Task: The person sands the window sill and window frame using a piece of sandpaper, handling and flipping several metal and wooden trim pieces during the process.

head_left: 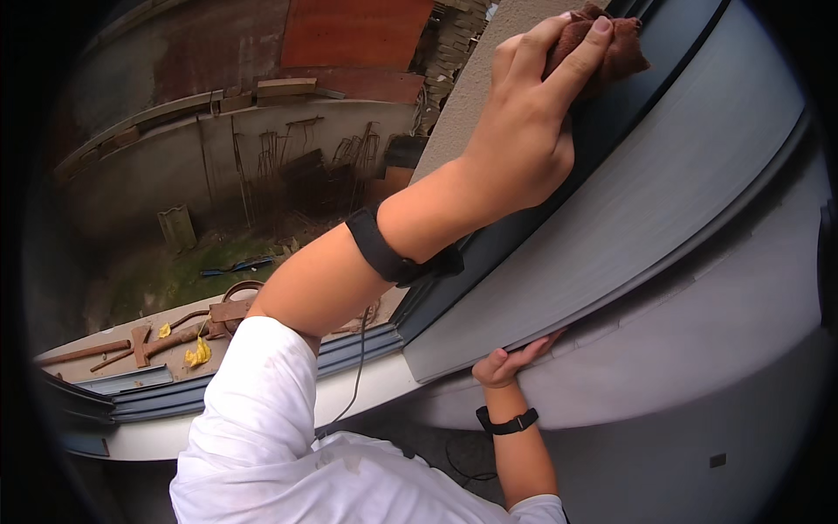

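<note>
My left hand (528, 131) is raised along the window's side, its fingers and thumb closed on a bunched brown cloth (618, 57). The cloth lies against the dark frame (598, 157) of the window. Beside that frame runs a wide grey casing panel (611, 244). Lower down, my right hand (506, 362) rests at the panel's outer edge with its fingers stretched along it; part of the fingers is hidden by the edge. A black strap circles each of my arms.
A grey sliding track (262, 375) and pale sill (367, 389) cross below the opening. Outside lie a rusty hammer (141, 345), other rusty tools and yellow leaves (199, 354). A thin cable (360, 371) hangs over the sill. Beyond is a yard with a low wall (175, 148).
</note>
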Tool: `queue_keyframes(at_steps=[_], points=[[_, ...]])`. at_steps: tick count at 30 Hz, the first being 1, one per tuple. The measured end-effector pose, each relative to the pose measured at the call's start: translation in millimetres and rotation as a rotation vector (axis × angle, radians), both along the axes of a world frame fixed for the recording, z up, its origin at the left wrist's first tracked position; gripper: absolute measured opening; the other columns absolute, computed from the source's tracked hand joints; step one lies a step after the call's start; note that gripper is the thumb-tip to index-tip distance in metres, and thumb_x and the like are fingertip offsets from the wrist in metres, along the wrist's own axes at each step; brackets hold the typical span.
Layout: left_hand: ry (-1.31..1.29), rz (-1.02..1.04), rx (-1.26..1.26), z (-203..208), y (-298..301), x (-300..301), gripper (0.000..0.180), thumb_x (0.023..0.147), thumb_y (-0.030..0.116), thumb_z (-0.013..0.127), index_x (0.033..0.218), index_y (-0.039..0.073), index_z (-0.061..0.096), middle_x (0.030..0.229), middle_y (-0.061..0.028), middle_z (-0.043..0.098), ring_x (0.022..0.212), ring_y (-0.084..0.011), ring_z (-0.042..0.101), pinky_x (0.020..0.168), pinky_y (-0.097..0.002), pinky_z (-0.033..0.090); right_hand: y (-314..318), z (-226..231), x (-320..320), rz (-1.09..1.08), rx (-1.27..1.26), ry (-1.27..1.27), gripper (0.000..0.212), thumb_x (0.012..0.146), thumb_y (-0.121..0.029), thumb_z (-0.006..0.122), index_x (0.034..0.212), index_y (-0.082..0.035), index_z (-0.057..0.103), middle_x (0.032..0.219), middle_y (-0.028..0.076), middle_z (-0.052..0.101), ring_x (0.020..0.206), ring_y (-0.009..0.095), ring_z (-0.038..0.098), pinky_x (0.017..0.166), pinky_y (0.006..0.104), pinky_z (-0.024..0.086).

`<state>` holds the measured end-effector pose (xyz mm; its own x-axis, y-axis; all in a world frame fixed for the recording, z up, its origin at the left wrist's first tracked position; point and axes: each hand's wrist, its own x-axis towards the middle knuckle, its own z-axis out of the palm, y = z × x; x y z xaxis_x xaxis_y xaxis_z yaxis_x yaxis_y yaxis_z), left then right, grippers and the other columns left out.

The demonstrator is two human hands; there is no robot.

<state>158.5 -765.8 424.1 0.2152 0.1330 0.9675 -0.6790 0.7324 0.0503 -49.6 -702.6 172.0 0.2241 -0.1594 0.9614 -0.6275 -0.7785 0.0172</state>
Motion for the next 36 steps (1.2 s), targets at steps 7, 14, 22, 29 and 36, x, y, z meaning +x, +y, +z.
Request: queue_keyframes(at_steps=[7, 14, 22, 29, 36], points=[[-0.134, 0.009, -0.222, 74.8, -33.7, -4.8, 0.060, 0.084, -0.002, 0.051, 0.144, 0.003, 0.048, 0.145, -0.0214, 0.037, 0.119, -0.0421, 0.044, 0.102, -0.0481, 0.040, -2.7, -7.3, -3.9, 0.000, 0.029, -0.013, 0.073, 0.107, -0.036, 0.031, 0.158, 0.001, -0.004, 0.164, 0.029, -0.004, 0.152, 0.044, 0.001, 0.122, 0.0552, 0.005], [-0.187, -0.129, -0.360, 145.2, -57.2, -5.4, 0.041, 0.097, 0.017, 0.057, 0.134, -0.002, 0.052, 0.120, -0.0214, 0.052, 0.107, -0.0413, 0.050, 0.097, -0.0478, 0.044, 2.2, -31.0, -10.3, -0.084, 0.138, -0.009, 0.077, 0.108, -0.039, 0.030, 0.156, 0.005, -0.011, 0.163, 0.030, -0.004, 0.152, 0.041, 0.004, 0.123, 0.0509, 0.009], [-0.131, -0.170, -0.363, 24.6, -65.3, -2.4, 0.044, 0.093, 0.015, 0.061, 0.133, -0.003, 0.055, 0.116, -0.0187, 0.053, 0.099, -0.0345, 0.049, 0.092, -0.0400, 0.043, 1.3, -29.7, 4.3, 0.030, 0.162, -0.154, 0.076, 0.107, -0.037, 0.031, 0.156, 0.004, -0.011, 0.163, 0.029, -0.004, 0.152, 0.041, 0.009, 0.123, 0.0511, 0.012], [-0.081, -0.254, 0.035, -96.4, -36.7, 0.3, 0.065, 0.077, -0.005, 0.070, 0.139, 0.013, 0.060, 0.133, -0.0106, 0.046, 0.111, -0.0283, 0.049, 0.095, -0.0364, 0.045, 1.4, -23.7, 7.8, 0.050, 0.172, -0.184, 0.079, 0.107, -0.039, 0.032, 0.156, 0.002, -0.016, 0.163, 0.030, -0.004, 0.151, 0.041, 0.011, 0.122, 0.0515, 0.015], [-0.050, -0.166, 0.280, -211.2, -15.5, -3.0, 0.067, 0.074, 0.000, 0.075, 0.137, 0.018, 0.062, 0.128, -0.0075, 0.047, 0.107, -0.0281, 0.045, 0.091, -0.0360, 0.044, 2.2, -14.8, 16.4, 0.029, 0.181, -0.163, 0.073, 0.108, -0.039, 0.026, 0.157, -0.001, -0.012, 0.164, 0.025, -0.007, 0.151, 0.040, 0.012, 0.122, 0.0522, 0.017]])
